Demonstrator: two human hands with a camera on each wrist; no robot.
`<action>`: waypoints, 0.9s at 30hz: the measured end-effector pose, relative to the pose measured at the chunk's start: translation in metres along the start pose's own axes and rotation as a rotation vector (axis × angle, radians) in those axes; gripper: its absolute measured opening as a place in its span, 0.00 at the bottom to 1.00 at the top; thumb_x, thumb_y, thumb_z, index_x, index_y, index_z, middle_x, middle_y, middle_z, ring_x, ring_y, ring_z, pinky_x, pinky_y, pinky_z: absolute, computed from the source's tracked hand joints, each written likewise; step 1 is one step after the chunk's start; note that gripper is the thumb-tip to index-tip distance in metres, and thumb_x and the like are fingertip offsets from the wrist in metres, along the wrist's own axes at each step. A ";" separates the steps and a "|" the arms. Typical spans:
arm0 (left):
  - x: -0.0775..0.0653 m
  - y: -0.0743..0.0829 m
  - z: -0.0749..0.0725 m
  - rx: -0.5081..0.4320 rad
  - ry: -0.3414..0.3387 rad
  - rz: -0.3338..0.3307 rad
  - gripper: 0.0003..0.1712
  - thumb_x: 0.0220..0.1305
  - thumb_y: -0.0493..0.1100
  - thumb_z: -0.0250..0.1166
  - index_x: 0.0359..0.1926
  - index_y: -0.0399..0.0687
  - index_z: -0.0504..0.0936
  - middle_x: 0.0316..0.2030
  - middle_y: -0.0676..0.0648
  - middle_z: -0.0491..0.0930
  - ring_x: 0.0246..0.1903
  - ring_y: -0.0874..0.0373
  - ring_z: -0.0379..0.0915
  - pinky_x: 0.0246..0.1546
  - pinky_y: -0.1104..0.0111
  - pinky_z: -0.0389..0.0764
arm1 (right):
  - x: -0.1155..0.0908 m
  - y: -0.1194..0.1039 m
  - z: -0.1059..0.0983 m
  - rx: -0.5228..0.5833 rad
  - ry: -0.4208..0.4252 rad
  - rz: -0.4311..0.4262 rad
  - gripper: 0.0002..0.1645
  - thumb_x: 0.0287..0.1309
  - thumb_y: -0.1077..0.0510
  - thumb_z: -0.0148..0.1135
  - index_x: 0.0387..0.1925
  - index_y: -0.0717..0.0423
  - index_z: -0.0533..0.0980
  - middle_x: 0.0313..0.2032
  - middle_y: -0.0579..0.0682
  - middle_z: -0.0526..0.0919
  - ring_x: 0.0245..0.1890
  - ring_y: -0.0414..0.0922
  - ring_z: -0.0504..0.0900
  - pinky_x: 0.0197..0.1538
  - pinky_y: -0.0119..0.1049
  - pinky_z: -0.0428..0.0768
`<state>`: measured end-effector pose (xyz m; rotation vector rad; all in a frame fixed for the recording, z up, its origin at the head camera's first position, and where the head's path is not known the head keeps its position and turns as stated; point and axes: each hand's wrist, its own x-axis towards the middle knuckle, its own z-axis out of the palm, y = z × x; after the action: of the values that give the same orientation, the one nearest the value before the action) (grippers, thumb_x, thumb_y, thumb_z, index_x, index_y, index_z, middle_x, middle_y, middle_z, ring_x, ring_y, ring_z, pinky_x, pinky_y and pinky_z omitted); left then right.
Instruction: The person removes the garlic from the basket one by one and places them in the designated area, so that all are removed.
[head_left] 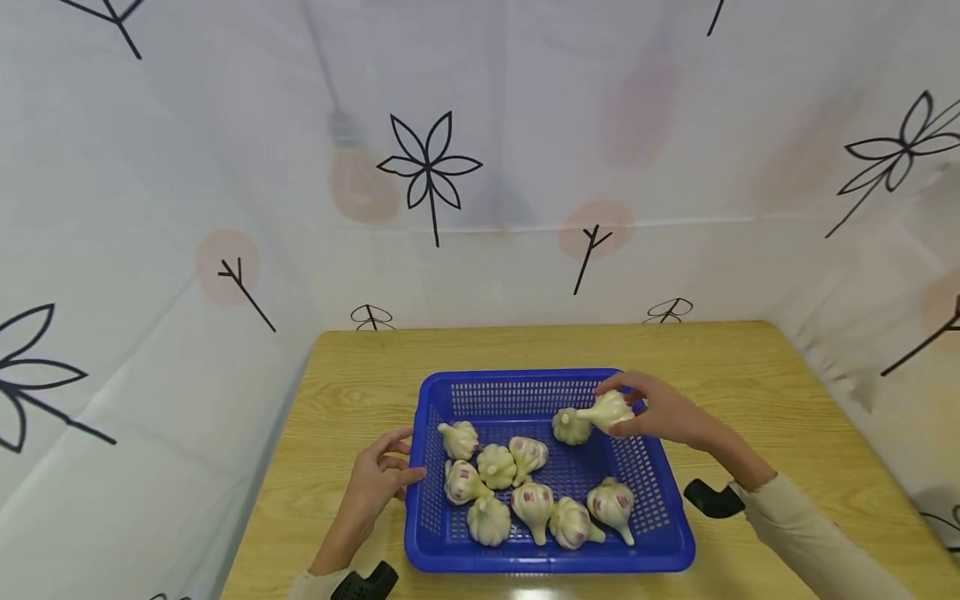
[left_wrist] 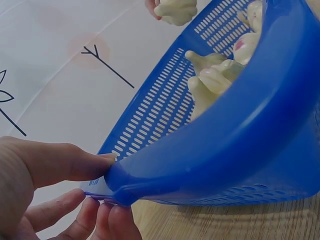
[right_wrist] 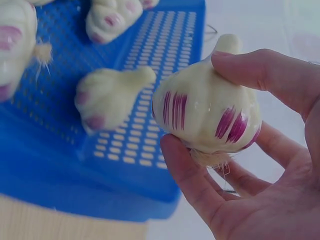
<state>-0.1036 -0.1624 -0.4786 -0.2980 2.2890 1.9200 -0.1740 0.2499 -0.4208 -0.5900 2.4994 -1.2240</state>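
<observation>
Closest to the lens on the right wrist, the right hand [right_wrist: 280,207] grips one garlic bulb [right_wrist: 205,110], thumb near its neck and a fingertip against its lower side. Only that close view shows the purple streaks on the bulb and the hairy roots at its base; from the head it looks plain white, its stalk pointing left.

What the head view adds is place: the bulb is held over the back right part of a blue basket [head_left: 551,564], its stalk overlapping another bulb [head_left: 570,428]; whether those two touch I cannot tell. Nine bulbs in all lie in the basket, which sits on a wooden table [head_left: 360,375].

At the basket's left side is the left hand [head_left: 367,481], its hold hard to read from above. The left wrist view settles it: thumb on top of the rim, fingers underneath, pinching. That same view catches the raised bulb at its top edge. Behind the table hangs a pale cloth [head_left: 495,275] with dark line drawings.
</observation>
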 end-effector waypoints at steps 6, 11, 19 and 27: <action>0.001 -0.002 -0.001 -0.005 0.002 -0.005 0.35 0.48 0.32 0.72 0.60 0.45 0.74 0.42 0.41 0.72 0.32 0.54 0.71 0.23 0.57 0.79 | -0.007 0.000 -0.014 -0.016 0.055 0.003 0.30 0.48 0.56 0.72 0.53 0.55 0.72 0.55 0.61 0.69 0.46 0.57 0.72 0.37 0.38 0.80; 0.003 -0.005 0.000 -0.002 0.000 -0.016 0.34 0.49 0.31 0.71 0.60 0.45 0.74 0.43 0.41 0.72 0.33 0.54 0.71 0.22 0.59 0.79 | -0.012 0.001 -0.024 -0.033 0.108 0.052 0.32 0.49 0.54 0.72 0.54 0.60 0.71 0.51 0.60 0.71 0.44 0.56 0.73 0.34 0.40 0.80; 0.001 -0.003 0.000 -0.007 0.004 -0.023 0.35 0.48 0.32 0.72 0.60 0.45 0.73 0.43 0.41 0.72 0.32 0.54 0.71 0.22 0.61 0.79 | -0.013 0.013 -0.039 -0.055 0.165 0.121 0.34 0.52 0.51 0.70 0.57 0.61 0.69 0.49 0.60 0.74 0.43 0.55 0.75 0.35 0.40 0.79; 0.000 -0.001 0.000 -0.011 0.000 -0.016 0.36 0.48 0.32 0.72 0.60 0.47 0.74 0.43 0.41 0.72 0.32 0.55 0.71 0.21 0.63 0.79 | -0.017 0.031 -0.051 -0.034 0.212 0.180 0.36 0.54 0.50 0.68 0.58 0.65 0.67 0.46 0.64 0.73 0.39 0.53 0.77 0.34 0.39 0.80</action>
<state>-0.1034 -0.1629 -0.4798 -0.3166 2.2692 1.9260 -0.1881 0.3097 -0.4141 -0.2458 2.6817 -1.2349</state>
